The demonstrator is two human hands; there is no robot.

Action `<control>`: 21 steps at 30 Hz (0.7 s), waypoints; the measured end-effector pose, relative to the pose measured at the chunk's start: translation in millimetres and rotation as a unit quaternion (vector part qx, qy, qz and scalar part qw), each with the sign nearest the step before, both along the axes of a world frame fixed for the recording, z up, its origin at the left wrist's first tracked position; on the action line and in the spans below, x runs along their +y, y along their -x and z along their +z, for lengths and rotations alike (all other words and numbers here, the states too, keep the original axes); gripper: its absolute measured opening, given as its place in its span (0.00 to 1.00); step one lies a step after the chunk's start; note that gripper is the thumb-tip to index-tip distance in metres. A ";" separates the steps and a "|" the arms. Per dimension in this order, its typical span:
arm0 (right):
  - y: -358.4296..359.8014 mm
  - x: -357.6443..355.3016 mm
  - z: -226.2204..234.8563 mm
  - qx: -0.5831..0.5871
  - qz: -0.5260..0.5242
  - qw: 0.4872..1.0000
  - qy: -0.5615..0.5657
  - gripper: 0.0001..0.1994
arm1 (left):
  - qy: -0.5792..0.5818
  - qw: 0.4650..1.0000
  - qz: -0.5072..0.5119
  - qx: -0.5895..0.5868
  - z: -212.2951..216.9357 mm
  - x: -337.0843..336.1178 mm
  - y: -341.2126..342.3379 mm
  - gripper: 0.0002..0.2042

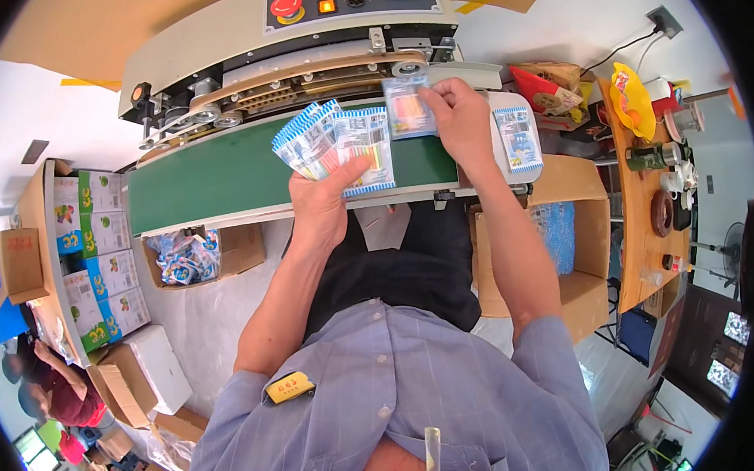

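Note:
My left hand [320, 210] is closed around a fan of small clear packets [310, 136] with blue-striped edges and colourful sticks inside, its thumb across the front one. At the right end of the sealing machine [207, 57], my right hand [461, 124] pinches the right edge of a single similar packet [404, 116] between thumb and fingers. That packet is upright, its top edge close to the machine's roller and band. Both hands are over the green conveyor belt [199, 177]. Another packet [517, 140] lies on the white end plate, right of my right hand.
Below the belt at left stands a carton [242, 249] filled with packets; an open carton [554, 298] at right holds a blue bag. Stacked boxes [102, 210] line the left. A wooden shelf [639, 252] with jars runs along the right. A person [61, 389] is at lower left.

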State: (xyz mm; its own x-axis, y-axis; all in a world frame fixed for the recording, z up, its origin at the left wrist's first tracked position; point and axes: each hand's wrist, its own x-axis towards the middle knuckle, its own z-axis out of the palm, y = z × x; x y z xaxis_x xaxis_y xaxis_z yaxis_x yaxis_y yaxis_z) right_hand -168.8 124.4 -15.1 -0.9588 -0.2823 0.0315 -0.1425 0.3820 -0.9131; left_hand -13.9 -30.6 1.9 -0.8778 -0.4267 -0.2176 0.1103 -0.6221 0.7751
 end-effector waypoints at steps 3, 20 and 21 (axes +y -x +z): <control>-22.1 -5.6 3.1 0.050 -0.044 0.996 0.058 0.11 | 0.008 1.000 0.005 0.010 1.3 3.1 3.5 0.19; -31.0 37.7 22.3 -0.221 -0.064 0.936 0.266 0.11 | 0.012 0.992 -0.124 -0.026 2.4 8.6 3.6 0.13; -26.6 37.6 22.0 -0.226 -0.055 0.938 0.257 0.11 | 0.012 0.992 -0.124 -0.026 3.5 7.8 3.2 0.13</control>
State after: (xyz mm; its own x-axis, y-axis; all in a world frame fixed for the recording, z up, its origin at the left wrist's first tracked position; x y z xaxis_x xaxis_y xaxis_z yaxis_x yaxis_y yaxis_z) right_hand -142.2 162.0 6.8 -0.9294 -0.2392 -0.2809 0.3184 -0.1351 -0.9383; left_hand -17.1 -22.7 5.4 -0.9445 -0.2045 -0.2571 -0.0837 -0.6070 0.7903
